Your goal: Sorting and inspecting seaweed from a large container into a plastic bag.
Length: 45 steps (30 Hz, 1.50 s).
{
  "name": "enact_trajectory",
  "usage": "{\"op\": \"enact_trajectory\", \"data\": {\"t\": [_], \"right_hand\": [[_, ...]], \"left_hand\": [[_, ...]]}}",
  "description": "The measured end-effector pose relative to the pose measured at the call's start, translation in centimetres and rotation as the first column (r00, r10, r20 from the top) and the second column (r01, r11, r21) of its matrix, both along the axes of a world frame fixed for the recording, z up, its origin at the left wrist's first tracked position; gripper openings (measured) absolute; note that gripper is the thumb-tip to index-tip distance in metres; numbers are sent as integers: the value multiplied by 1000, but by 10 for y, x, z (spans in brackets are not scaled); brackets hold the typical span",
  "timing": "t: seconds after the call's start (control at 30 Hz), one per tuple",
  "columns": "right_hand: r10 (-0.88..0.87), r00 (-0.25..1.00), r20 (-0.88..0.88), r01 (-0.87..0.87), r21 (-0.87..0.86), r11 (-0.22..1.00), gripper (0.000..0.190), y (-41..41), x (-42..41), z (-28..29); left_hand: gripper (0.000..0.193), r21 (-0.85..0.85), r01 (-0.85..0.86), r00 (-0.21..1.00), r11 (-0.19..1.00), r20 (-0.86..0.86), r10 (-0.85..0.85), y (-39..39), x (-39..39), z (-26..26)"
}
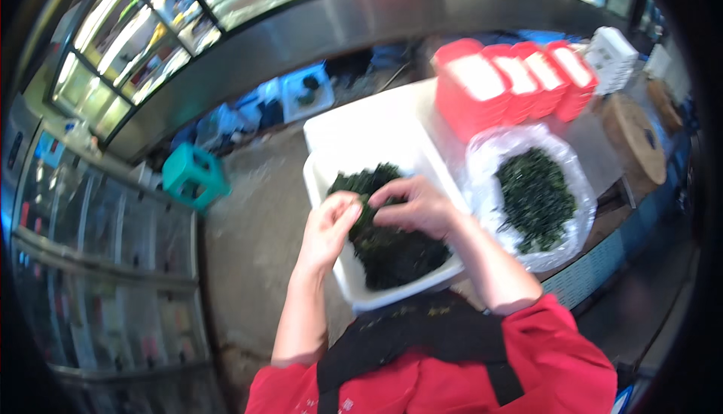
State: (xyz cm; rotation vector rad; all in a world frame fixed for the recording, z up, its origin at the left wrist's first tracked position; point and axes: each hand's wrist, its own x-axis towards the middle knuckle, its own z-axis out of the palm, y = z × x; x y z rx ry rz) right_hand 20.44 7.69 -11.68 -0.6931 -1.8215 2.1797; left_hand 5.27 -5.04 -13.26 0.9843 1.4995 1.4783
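Note:
In front of me a white plastic tub (350, 287) holds a pile of dark green seaweed (401, 256). My left hand (329, 225) pinches a strip of the seaweed (364, 211) between thumb and fingertips, over the tub's left side. My right hand (421, 208) hovers over the pile with thumb and fingers spread, close to that strip, and I see nothing in its grasp. To the right, a clear plastic bag (480, 211) lies spread open around a heap of shredded dark green seaweed (536, 196).
Stacked red plastic baskets (471, 106) stand beyond the bag, with a white plastic basket (613, 61) and a round wooden chopping board (632, 137) at right. A green plastic stool (195, 177) is on the floor at left, near a glass-fronted cabinet (107, 233). A blue-white bin (308, 92) sits farther back.

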Motion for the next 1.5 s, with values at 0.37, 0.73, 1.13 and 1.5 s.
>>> {"op": "enact_trajectory", "data": {"t": [0.37,0.73,1.13,1.5], "right_hand": [[-117,992,36,122,-326,937,17,-26,25,-42],[-132,983,130,160,-233,959,37,-37,50,-30],[-372,915,-158,341,-191,920,30,-16,62,6],[-2,997,81,12,-130,991,21,-49,26,-47]], "left_hand": [[15,-239,184,974,953,-88,-210,2,13,-24],[31,-366,358,702,859,-501,-506,16,19,-4],[20,-174,216,907,961,-328,-263,1,13,-24],[15,-122,260,959,958,-86,-271,2,19,-14]]}}
